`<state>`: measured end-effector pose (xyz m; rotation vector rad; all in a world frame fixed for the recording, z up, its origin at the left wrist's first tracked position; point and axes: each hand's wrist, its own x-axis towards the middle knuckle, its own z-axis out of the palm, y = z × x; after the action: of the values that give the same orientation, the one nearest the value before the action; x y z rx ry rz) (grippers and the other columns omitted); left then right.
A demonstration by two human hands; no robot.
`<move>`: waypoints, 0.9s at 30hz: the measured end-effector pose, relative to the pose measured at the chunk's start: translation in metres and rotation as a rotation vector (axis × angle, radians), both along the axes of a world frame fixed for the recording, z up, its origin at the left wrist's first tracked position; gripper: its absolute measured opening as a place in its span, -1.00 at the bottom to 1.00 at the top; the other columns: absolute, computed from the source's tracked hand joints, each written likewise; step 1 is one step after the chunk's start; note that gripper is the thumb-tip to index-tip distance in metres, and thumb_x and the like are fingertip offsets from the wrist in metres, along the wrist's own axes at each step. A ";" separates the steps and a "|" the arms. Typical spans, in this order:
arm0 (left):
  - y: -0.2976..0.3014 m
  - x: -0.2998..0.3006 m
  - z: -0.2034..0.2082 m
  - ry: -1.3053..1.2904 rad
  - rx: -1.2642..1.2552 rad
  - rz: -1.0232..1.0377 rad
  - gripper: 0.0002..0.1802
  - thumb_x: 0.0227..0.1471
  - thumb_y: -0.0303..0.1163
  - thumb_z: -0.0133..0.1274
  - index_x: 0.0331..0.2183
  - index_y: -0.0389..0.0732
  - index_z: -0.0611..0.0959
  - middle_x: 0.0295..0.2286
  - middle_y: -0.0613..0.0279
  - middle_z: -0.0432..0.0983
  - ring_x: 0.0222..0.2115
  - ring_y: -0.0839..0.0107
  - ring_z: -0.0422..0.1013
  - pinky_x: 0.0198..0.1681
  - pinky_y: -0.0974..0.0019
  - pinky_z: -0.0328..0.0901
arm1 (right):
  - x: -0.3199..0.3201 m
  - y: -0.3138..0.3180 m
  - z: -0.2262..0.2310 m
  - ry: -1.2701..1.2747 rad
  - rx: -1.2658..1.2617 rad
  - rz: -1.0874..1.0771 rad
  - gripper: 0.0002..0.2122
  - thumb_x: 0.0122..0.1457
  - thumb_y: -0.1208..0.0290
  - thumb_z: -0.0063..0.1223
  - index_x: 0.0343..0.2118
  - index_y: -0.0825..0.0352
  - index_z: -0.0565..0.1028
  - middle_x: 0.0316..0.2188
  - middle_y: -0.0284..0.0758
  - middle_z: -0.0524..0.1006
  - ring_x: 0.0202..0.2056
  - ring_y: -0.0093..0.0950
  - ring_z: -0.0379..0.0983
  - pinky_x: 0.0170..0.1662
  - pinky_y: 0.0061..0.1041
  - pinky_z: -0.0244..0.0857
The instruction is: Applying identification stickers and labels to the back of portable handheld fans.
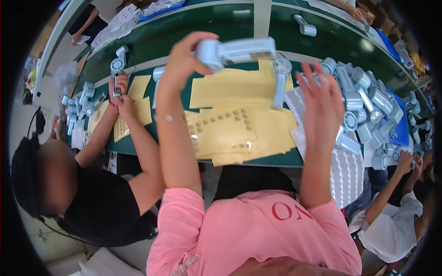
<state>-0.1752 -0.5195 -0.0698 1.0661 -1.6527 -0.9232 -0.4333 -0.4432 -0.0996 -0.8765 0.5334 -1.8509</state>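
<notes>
My left hand [183, 60] is raised over the far part of the table, its fingers around the round head of a light blue handheld fan [246, 49]. The fan's handle points to the right, level and slightly blurred. My right hand [322, 99] is lifted with its fingers spread and holds nothing; it is beside the pile of light blue fans [363, 96]. Between my hands another handheld fan [280, 83] lies with its grille up. Beneath them are yellow sheets [230, 89], one bearing rows of small round stickers [221, 117].
A blue tray [403, 124] shows under the pile at right. White patterned sheeting [347, 172] hangs over the table's near edge. A co-worker in black [106, 193] holds a fan at left; another in white [391, 225] works at right. A lone fan [306, 27] lies farther back.
</notes>
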 end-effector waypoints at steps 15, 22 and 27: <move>0.140 -0.059 -0.084 1.406 0.881 -0.448 -0.19 0.00 0.23 -0.30 -0.10 -0.41 0.32 -0.25 0.01 0.37 -0.17 0.23 0.30 -0.04 0.11 0.19 | 0.084 0.044 -0.031 0.894 -0.804 0.076 -0.99 0.06 0.58 -0.10 -0.46 0.35 0.37 -0.29 -0.23 0.41 -0.40 -0.43 0.40 -0.27 -0.48 0.28; 0.124 -0.026 -0.098 0.911 0.484 0.006 -0.31 0.07 0.13 -0.30 -0.19 -0.40 0.40 -0.50 0.16 0.43 -0.46 0.46 0.36 -0.34 0.40 0.30 | 0.040 0.041 -0.051 0.691 0.158 0.092 -0.95 0.05 0.60 -0.03 -0.39 0.38 0.41 -0.43 -0.43 0.42 -0.42 -0.69 0.30 -0.32 -0.73 0.20; 0.113 -0.040 -0.097 0.415 0.395 0.136 -0.42 0.07 0.04 -0.23 -0.25 -0.36 0.46 -0.44 0.18 0.50 -0.46 0.53 0.34 -0.35 0.48 0.24 | 0.016 0.028 -0.089 0.975 0.442 0.267 -0.92 0.00 0.56 0.06 -0.43 0.43 0.48 -0.54 -0.43 0.48 -0.51 -0.71 0.34 -0.41 -0.74 0.23</move>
<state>-0.2152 -0.4069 -0.1669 1.1355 -1.0683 -1.3128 -0.4170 -0.4152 -0.1885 -1.4224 1.2850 -0.9082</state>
